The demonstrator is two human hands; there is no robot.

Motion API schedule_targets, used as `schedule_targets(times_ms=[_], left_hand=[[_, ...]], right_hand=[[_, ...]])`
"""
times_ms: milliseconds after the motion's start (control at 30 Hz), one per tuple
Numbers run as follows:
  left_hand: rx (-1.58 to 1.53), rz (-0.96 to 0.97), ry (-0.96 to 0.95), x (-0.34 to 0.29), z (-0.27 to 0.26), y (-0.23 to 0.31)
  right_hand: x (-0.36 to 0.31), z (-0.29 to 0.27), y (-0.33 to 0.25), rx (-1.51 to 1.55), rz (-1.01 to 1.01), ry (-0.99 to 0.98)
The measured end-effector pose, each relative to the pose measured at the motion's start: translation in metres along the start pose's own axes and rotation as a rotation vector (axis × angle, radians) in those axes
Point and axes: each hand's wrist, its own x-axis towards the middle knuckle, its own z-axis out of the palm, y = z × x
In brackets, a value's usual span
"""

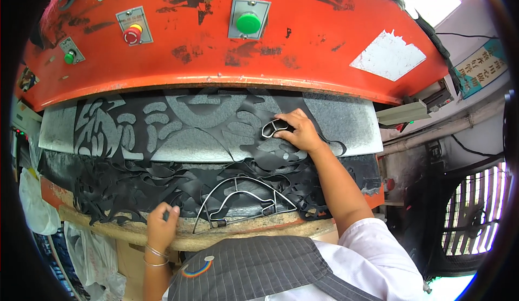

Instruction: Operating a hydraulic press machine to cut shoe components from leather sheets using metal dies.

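Observation:
My right hand (pixel 300 131) grips a small oval metal cutting die (pixel 268 131) between thumb and fingers. The die stands on a black sheet (pixel 146 120) with many shapes cut out of it, lying over a grey cutting board (pixel 346 120). My left hand (pixel 163 220) is near the front wooden edge, beside tangled black offcuts (pixel 130 187). Its fingers are curled in; what they hold, if anything, does not show. A larger arched metal cutting die (pixel 251 180) rests between my hands, on the offcuts and the front edge.
Above the board is an orange press head (pixel 189 58) with a large green button (pixel 248 24), a red stop knob (pixel 132 34) and a small green button (pixel 69 58). Plastic bags (pixel 40 203) hang at the left. A black fan (pixel 470 220) stands at the right.

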Motion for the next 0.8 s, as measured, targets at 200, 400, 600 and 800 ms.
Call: schedule_targets(times_ms=[200, 400, 600, 800], left_hand=[[0.02, 0.371, 0.427, 0.101, -0.069, 0.028], [0.104, 0.702, 1.131, 0.195, -0.187, 0.068], [0.195, 0.649, 0.93, 0.188, -0.226, 0.074], [0.207, 0.57, 0.222, 0.06, -0.12, 0.044]], right_hand=[[-0.004, -0.01, -0.03, -0.208, 0.054, 0.08], [0.061, -0.036, -0.143, 0.142, -0.014, 0.385], [0.074, -0.041, -0.183, -0.004, 0.057, 0.456], [-0.051, -0.041, -0.19, 0.026, 0.26, 0.071]])
